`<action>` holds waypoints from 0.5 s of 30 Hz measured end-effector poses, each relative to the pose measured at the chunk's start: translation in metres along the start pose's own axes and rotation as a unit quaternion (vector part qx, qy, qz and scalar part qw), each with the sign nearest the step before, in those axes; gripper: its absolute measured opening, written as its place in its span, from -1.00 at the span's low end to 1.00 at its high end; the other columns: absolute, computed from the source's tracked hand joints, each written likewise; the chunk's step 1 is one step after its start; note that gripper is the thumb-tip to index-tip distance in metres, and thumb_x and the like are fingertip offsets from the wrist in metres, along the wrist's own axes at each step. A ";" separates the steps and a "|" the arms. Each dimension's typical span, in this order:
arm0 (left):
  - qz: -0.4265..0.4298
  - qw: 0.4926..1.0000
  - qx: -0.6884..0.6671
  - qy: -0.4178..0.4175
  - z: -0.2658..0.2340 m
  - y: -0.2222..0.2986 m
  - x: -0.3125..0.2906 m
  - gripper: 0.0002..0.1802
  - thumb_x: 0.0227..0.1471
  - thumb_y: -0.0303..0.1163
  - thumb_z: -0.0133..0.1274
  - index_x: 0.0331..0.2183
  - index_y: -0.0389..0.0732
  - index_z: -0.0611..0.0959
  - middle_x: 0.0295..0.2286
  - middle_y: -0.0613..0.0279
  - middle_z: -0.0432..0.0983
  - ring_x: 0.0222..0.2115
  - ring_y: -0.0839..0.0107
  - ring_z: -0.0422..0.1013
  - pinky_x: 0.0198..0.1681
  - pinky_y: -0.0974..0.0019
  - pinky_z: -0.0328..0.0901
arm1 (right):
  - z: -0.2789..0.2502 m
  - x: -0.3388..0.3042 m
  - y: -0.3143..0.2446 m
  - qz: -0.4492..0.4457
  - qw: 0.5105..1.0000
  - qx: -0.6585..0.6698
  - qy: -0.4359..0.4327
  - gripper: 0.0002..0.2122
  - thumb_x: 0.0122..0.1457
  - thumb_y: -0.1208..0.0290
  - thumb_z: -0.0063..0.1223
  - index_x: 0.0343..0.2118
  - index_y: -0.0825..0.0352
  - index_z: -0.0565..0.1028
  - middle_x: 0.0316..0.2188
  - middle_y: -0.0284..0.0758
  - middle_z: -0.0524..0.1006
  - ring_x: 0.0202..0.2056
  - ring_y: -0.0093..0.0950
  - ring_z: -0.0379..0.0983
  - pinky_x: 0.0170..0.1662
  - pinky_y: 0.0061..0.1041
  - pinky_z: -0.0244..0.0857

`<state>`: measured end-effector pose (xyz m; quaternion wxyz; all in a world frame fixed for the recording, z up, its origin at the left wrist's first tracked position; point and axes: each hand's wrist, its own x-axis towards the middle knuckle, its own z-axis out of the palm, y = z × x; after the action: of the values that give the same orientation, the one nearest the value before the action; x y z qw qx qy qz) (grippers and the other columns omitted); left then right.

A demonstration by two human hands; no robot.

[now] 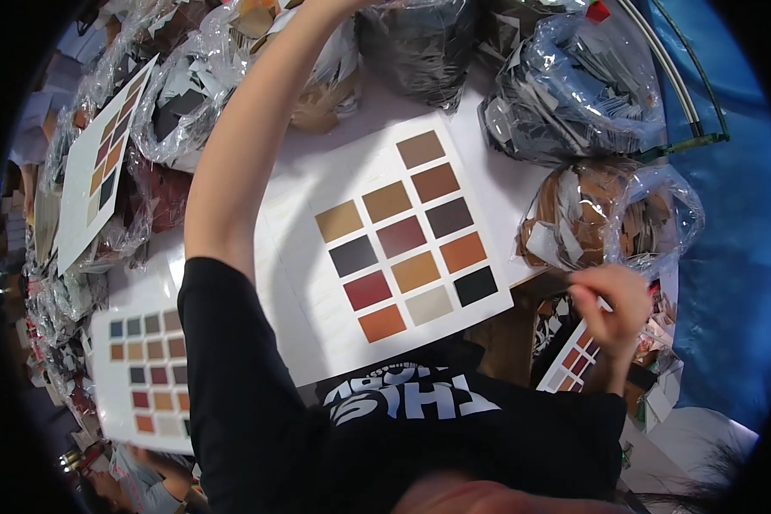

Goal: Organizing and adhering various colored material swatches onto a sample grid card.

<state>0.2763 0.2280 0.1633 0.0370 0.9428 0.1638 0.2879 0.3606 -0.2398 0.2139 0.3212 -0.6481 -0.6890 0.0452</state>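
Note:
A white card with several pasted colour swatches (321, 364) lies on the white table in front of me, its rectangles brown, tan, dark red, orange, grey and black. My left forearm stretches across the card's left side to the far edge of the head view, where the hand is cut off. Near the card's right corner, my right hand (612, 308) is raised with its fingers curled together. Whatever is between those fingers, if anything, is too small to make out. Beside and partly behind this hand is another swatch card (565, 364), seen at a slant.
Clear plastic bags of loose swatch pieces crowd the far side: a dark grey one (415, 51), a grey one (574, 94) and a brown one (565, 214). More swatch cards stand at the left (81, 193) and lower left (111, 411). Another person's arm (176, 475) shows there.

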 end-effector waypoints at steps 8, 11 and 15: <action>-0.168 0.960 -0.072 -0.214 0.034 -0.036 0.002 -0.49 -0.15 -0.51 0.03 -0.05 -0.15 0.55 -0.13 -0.04 0.51 -0.15 0.06 0.46 -0.14 0.12 0.39 | -0.011 0.165 0.079 -0.027 0.977 -0.198 0.075 -0.84 0.11 0.55 0.04 -0.23 0.32 0.54 -0.38 -0.40 0.57 -0.43 -0.62 0.43 -0.40 -0.60 0.31; -0.118 0.987 0.060 -0.087 0.042 -0.019 -0.002 -0.73 -0.18 -0.48 0.08 -0.31 -0.25 0.59 -0.33 -0.11 0.53 -0.26 -0.02 0.46 -0.21 0.06 0.36 | -0.009 0.235 0.147 -0.069 0.979 -0.183 0.060 -0.78 0.13 0.45 0.04 -0.17 0.38 0.53 -0.43 -0.25 0.53 -0.40 -0.45 0.45 -0.31 -0.49 0.34; -0.072 0.995 0.064 -0.007 0.016 0.002 0.002 -0.81 -0.16 -0.48 0.03 -0.39 -0.29 0.59 -0.42 -0.16 0.51 -0.32 -0.04 0.47 -0.24 0.03 0.34 | -0.012 0.312 0.253 0.031 0.976 -0.215 0.034 -0.73 0.06 0.35 0.06 -0.20 0.38 0.54 -0.39 -0.09 0.58 -0.37 -0.21 0.53 -0.23 -0.36 0.37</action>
<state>0.2872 0.2268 0.1516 -0.0017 0.9311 0.2489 0.2667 0.6002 0.0832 0.2218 0.1962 -0.7239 -0.6511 -0.1163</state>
